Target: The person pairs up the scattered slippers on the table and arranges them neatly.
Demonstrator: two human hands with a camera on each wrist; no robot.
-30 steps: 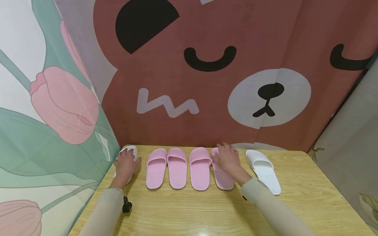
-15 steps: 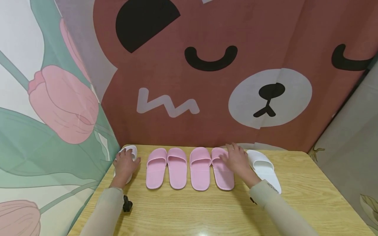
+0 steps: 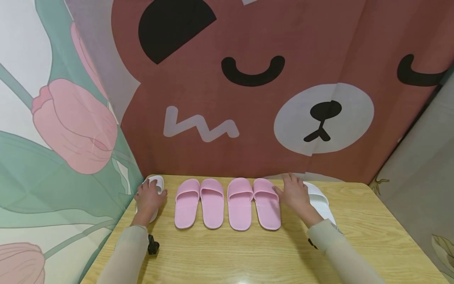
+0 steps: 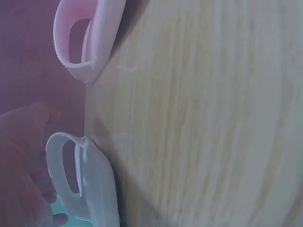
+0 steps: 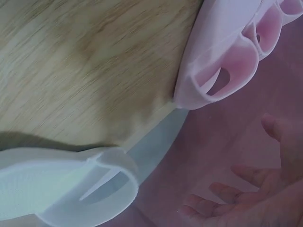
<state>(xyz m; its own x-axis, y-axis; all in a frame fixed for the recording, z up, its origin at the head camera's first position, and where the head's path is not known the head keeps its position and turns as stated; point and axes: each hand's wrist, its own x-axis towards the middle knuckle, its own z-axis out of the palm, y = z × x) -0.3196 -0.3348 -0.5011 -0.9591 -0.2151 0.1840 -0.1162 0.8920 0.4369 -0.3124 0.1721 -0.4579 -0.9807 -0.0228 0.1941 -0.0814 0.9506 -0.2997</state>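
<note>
At the table's far left, my left hand [image 3: 149,199] hovers over a white slipper [image 3: 159,182], fingers loosely bent. The left wrist view has this hand apart from the white slipper [image 4: 100,184], with nothing held. My right hand [image 3: 295,193], fingers spread, is in the air between the rightmost pink slipper [image 3: 267,217] and a second white slipper [image 3: 318,199], partly covering the latter. Nothing is in its grasp; in the right wrist view the hand [image 5: 255,189] is clear of the white slipper [image 5: 80,189] and the pink slipper [image 5: 213,56].
Two pairs of pink slippers [image 3: 240,215] stand in a row along the back of the wooden table [image 3: 220,252], toes to the rear. A bear-print cloth [image 3: 248,157] hangs behind, and a tulip-print cloth [image 3: 71,126] borders the left. A small black device [image 3: 153,245] is at the left wrist.
My right hand has moved right, from above the rightmost pink slipper to beside the right white slipper. The left hand stays nearly in place; the slippers have not moved.
</note>
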